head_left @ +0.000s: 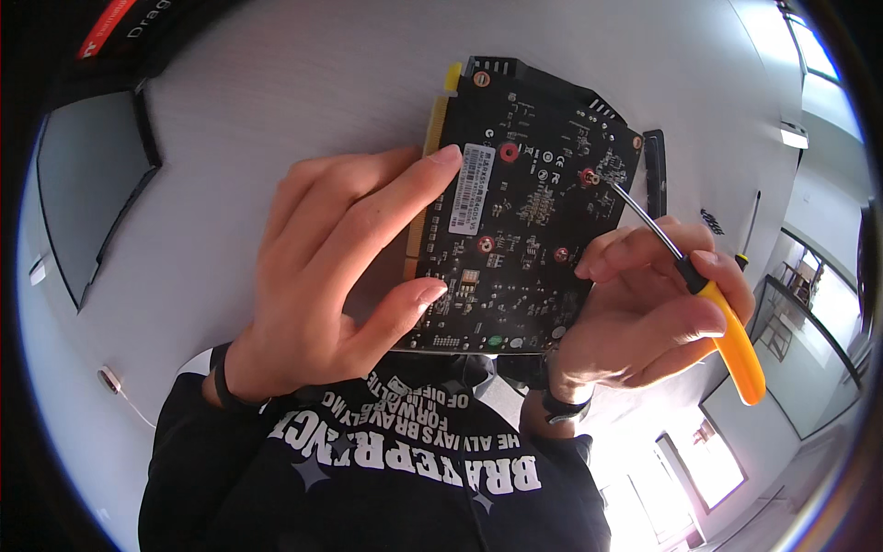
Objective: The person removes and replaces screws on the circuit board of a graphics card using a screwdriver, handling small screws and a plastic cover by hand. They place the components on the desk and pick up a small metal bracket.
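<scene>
Black printed shirt (386,460), nearest the lens | graphics card (524,212) upright, clamped at its left edge by left hand (331,276) | right hand (644,313) fingers closed round yellow-handled screwdriver (685,276), shaft slanting up-left, tip on red-ringed screw (589,177)

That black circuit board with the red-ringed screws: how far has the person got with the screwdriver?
Nothing looks finished: no loose screws show. In hand: the left hand steadies the circuit board by its edge, while the right hand holds the orange-handled screwdriver with its tip on the upper right screw. Left: three other red-ringed screw spots near the board's middle; whether their screws are seated I cannot tell.
</scene>
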### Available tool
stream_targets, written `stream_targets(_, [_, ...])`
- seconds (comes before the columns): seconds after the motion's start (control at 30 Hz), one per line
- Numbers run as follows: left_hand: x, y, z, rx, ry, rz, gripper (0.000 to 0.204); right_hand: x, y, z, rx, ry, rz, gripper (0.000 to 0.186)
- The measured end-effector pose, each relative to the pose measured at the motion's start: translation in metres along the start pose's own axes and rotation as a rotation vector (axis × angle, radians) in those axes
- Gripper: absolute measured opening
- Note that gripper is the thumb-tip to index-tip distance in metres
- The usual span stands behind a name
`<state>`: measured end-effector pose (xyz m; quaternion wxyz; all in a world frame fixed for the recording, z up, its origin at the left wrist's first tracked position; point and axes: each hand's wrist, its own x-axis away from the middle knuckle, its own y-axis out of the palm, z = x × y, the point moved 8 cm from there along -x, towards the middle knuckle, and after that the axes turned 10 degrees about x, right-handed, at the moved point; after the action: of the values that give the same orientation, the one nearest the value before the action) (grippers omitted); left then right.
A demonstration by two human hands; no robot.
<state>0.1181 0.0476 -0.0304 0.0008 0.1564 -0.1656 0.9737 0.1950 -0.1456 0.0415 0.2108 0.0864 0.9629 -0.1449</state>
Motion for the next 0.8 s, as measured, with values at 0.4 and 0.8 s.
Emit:
stream_targets(0.4, [0.001,-0.001,0.006,-0.069,0.085,0.024,0.044,0.001,0.004,-0.001,0.137,-0.054,-0.212,0.044])
stream_targets(0.8, [0.005,-0.007,0.016,-0.148,0.199,0.078,0.053,-0.01,0.011,-0.009,0.162,-0.008,-0.346,0.037])
